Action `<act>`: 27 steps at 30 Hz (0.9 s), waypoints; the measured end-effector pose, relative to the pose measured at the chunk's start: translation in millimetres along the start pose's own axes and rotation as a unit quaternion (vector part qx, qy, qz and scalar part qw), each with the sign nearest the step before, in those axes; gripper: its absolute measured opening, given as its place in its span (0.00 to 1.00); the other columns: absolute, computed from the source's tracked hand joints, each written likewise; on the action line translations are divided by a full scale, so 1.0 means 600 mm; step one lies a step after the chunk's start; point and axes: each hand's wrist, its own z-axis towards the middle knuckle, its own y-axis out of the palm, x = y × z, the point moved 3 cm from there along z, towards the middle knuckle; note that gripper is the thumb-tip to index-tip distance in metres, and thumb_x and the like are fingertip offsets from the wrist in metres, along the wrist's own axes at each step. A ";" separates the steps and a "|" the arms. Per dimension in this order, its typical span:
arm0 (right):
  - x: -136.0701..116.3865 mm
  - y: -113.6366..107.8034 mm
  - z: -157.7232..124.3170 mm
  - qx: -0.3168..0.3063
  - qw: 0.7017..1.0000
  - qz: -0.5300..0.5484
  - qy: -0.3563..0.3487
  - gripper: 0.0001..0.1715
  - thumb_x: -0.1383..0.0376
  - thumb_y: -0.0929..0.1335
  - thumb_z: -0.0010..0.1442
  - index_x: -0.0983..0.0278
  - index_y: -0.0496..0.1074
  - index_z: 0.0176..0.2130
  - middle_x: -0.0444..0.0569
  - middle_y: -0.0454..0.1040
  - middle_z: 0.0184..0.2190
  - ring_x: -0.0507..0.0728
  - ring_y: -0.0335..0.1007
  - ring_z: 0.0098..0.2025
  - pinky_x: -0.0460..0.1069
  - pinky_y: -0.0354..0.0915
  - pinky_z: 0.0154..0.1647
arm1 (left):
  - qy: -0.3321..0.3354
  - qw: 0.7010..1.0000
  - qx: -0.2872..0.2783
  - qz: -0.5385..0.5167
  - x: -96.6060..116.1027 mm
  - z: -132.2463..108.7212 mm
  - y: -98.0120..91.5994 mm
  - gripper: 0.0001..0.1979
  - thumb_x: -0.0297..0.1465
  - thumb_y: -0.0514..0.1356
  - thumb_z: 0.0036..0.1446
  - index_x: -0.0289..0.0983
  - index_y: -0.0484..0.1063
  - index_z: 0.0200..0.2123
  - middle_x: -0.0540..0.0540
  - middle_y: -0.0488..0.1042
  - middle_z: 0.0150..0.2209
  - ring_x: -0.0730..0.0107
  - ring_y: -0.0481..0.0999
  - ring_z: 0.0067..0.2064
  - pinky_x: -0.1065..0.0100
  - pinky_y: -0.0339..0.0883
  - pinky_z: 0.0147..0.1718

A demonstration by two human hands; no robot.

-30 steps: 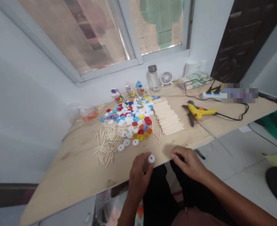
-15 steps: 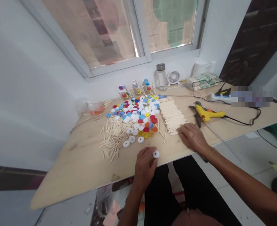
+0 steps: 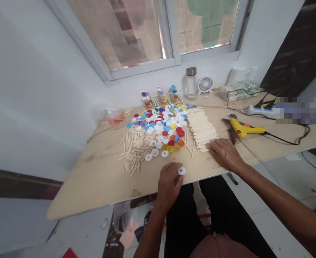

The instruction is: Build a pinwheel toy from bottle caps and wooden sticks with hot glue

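Observation:
Near the table's front edge my left hand (image 3: 170, 182) is closed on a white bottle cap (image 3: 181, 171), held between thumb and fingers, with a dark spot at the cap's centre. My right hand (image 3: 225, 154) lies palm down at the near right end of a row of wooden sticks (image 3: 202, 129). Its fingers are stretched out and touch the stick ends; the fingertips' undersides are hidden. Beyond my left hand lies a heap of coloured bottle caps (image 3: 158, 120), with a pile of short wooden sticks (image 3: 135, 150) on its left.
A yellow glue gun (image 3: 245, 128) lies right of the sticks beside dark-handled pliers (image 3: 231, 130). Behind stand small stick-and-cap models (image 3: 161, 96), a glass bottle (image 3: 191, 84) and a white fan (image 3: 205, 85). A power strip (image 3: 262, 111) with cables and bagged sticks (image 3: 241, 89) are at right.
The view has shifted, so the table's things appear farther right and slightly higher. My left hand still holds the white cap, and my right hand stays at the stick row.

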 end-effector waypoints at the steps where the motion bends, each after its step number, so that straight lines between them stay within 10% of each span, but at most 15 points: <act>1: 0.001 0.000 -0.001 0.001 1.000 0.001 -0.004 0.11 0.67 0.61 0.64 0.65 0.71 0.33 0.51 0.72 0.30 0.58 0.61 0.36 0.51 0.50 0.39 | -0.001 1.000 0.000 0.000 0.000 0.000 0.000 0.15 0.26 0.56 0.54 0.39 0.71 0.46 0.44 0.76 0.44 0.60 0.72 0.50 0.54 0.67 0.50; 27: -0.013 -0.008 -0.007 0.025 0.999 0.009 -0.035 0.11 0.66 0.62 0.64 0.65 0.73 0.38 0.52 0.75 0.35 0.58 0.63 0.38 0.52 0.52 0.40 | -0.044 0.999 -0.001 -0.032 0.004 -0.002 0.001 0.16 0.25 0.56 0.54 0.39 0.71 0.46 0.43 0.76 0.44 0.59 0.71 0.51 0.52 0.65 0.51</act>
